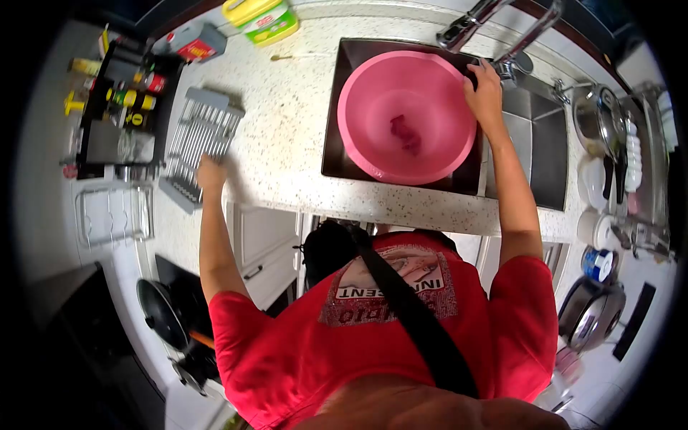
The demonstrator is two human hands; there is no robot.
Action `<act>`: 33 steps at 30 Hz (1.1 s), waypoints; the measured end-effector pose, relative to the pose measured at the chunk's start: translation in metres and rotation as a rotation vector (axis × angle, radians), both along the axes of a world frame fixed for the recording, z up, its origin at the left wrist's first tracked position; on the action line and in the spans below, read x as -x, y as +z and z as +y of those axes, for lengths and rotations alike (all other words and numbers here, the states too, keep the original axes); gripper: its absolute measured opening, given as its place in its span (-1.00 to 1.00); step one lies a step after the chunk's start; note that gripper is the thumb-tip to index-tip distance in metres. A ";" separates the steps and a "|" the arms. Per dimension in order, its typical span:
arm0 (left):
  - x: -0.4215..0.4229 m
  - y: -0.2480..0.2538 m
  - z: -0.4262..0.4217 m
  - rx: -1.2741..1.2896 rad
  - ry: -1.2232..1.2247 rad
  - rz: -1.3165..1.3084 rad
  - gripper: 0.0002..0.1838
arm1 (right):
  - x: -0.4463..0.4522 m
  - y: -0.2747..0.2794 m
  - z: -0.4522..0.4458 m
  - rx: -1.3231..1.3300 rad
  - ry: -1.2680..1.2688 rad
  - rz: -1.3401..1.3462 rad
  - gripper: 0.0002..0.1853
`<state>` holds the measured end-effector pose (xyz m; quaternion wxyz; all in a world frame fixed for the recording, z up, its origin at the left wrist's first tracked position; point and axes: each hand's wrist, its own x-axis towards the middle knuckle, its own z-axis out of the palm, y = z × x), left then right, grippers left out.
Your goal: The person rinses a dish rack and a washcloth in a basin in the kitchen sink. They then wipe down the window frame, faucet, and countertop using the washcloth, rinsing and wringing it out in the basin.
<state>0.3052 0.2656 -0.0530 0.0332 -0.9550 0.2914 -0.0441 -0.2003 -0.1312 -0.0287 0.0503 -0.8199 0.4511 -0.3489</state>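
Note:
A grey slatted rack (198, 143) lies on the speckled counter at the left. My left hand (211, 174) is closed on its near right edge. Over the left sink bowl sits a large pink basin (373, 93), with a small dark pink thing (405, 134) at its bottom, too unclear to name. My right hand (484, 89) is at the basin's right side, by the faucet base, fingers bent and apart. Whether its fingertips touch the basin or the faucet is hard to tell.
The faucet (510, 57) rises behind the sink. A yellow-green tub (262, 21) and a grey jug (197, 43) stand at the back left. A black shelf of bottles (118, 107) is far left. Pans and lids (602, 122) are at the right.

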 end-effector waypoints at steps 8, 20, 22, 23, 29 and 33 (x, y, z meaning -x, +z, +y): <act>0.001 0.046 -0.006 0.062 -0.114 0.105 -0.58 | 0.020 0.000 -0.015 0.044 -0.051 0.334 -0.59; 0.248 0.109 -0.173 -0.072 -0.998 0.058 -0.74 | 0.046 0.014 0.001 -0.124 0.111 0.251 -0.87; 0.279 0.086 -0.204 -0.052 -1.092 0.016 -0.74 | 0.028 0.003 0.002 0.032 0.369 -0.073 -0.85; 0.293 0.076 -0.217 -0.057 -1.139 0.012 -0.72 | 0.013 -0.002 0.002 0.172 0.535 -0.112 -0.83; 0.352 0.051 -0.241 0.074 -1.426 -0.142 -0.88 | -0.075 -0.033 0.023 0.061 0.672 0.103 -0.42; 0.347 0.034 -0.247 0.064 -1.405 -0.091 -0.89 | -0.079 -0.061 0.013 0.043 0.774 0.111 -0.29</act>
